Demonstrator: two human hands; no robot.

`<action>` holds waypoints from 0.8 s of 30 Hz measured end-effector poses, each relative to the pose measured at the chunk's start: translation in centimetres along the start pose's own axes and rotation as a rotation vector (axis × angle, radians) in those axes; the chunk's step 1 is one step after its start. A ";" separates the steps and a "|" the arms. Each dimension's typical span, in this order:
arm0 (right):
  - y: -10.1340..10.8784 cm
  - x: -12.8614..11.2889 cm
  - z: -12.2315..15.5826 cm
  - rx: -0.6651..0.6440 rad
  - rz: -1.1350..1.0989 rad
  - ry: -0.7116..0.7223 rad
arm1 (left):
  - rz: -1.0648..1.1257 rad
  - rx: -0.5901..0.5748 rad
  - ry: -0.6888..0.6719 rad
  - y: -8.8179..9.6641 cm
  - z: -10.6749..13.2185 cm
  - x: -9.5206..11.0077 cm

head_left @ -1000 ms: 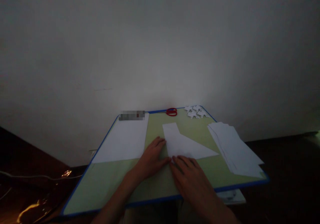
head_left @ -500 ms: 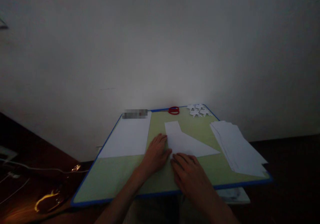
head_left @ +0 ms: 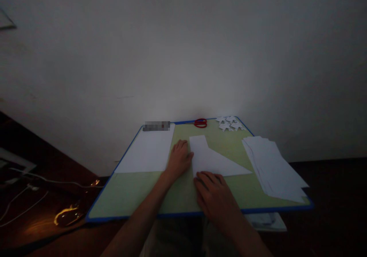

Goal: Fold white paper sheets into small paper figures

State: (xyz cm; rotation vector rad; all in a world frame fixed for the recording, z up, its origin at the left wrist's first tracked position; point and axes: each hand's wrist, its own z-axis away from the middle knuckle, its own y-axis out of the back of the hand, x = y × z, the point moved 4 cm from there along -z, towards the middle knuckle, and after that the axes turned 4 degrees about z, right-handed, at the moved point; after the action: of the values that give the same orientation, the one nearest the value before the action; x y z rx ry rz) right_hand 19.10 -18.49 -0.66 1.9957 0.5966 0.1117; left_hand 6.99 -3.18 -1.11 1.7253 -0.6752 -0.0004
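Note:
A white sheet of paper [head_left: 217,160], folded to a long point on the right and a square-ended strip at the top, lies flat on the green tabletop [head_left: 137,196]. My left hand [head_left: 180,159] rests beside its left edge, fingers stretched forward and thumb by the edge. At the paper's lower left corner, my right hand [head_left: 213,192] lies with its fingers extended and tips on the bottom edge. Neither hand grips anything. The right hand hides part of the lower edge.
A flat white sheet [head_left: 147,152] lies at the left, with a blurred-out item [head_left: 156,126] at its top. Red-handled scissors [head_left: 200,123] lie at the back. Several small folded paper shapes [head_left: 230,123] sit back right, above a paper stack [head_left: 272,169]. A wall stands behind.
My left hand has slid forward along the paper's left edge, away from the lower corner. My right hand stays at the bottom edge. The view has shifted slightly.

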 end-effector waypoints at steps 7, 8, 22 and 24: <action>0.0 0.2 -0.1 -0.022 -0.014 -0.005 | -0.038 0.049 0.021 -0.3 -2.2 -0.7; 0.0 0.2 -0.1 -0.020 -0.014 -0.007 | -0.042 0.054 0.018 -0.3 -2.5 -0.8; 0.0 0.2 -0.1 -0.032 0.002 0.006 | -0.125 0.051 0.083 -0.5 -6.9 -2.1; -0.1 0.1 -0.1 -0.037 0.001 0.011 | -0.130 0.048 0.095 -0.3 -7.5 -2.1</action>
State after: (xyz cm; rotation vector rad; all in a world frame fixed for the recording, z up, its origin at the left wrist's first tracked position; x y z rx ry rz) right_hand 19.19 -18.35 -0.71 1.9609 0.5964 0.1342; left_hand 7.98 4.49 -0.03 1.8005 -0.4963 0.0074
